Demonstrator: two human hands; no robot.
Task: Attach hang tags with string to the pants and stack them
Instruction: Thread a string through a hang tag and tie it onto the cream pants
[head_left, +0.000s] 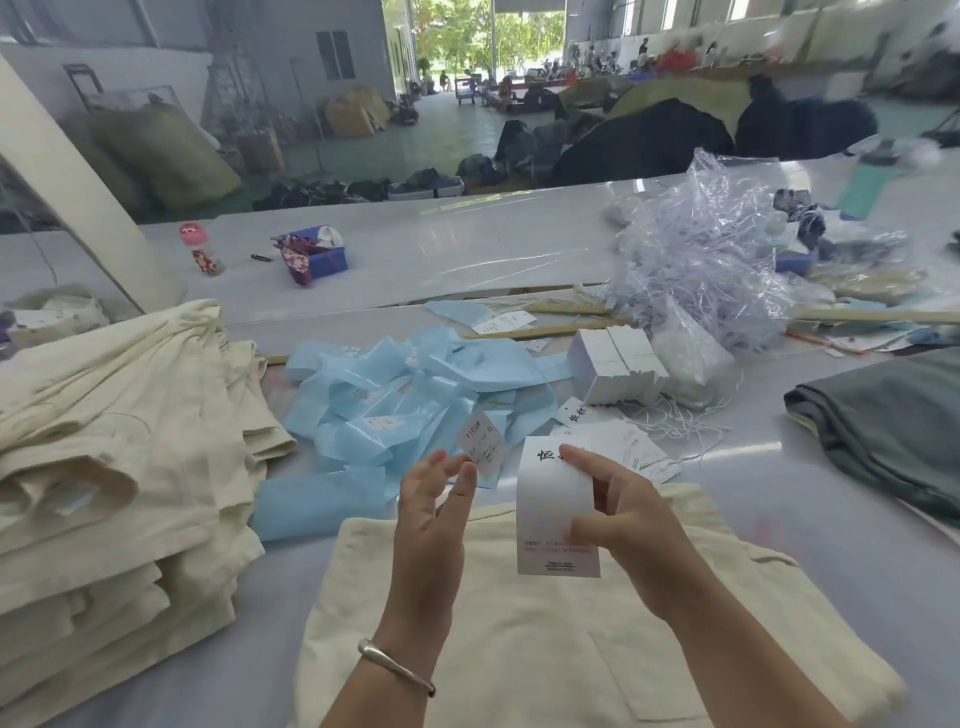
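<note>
I'm holding the big hang tag (557, 512) in my right hand (626, 512), pinching the small tag (480, 451) with my left hand (434, 506), over cream pants (519, 649) on the table (831, 519). Pairing tags; next probably needs string (680, 421).

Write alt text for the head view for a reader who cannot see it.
Right hand holds a large tag and left hand pinches a small tag above cream pants on a table. A stack lies left, blue strips behind.
</note>
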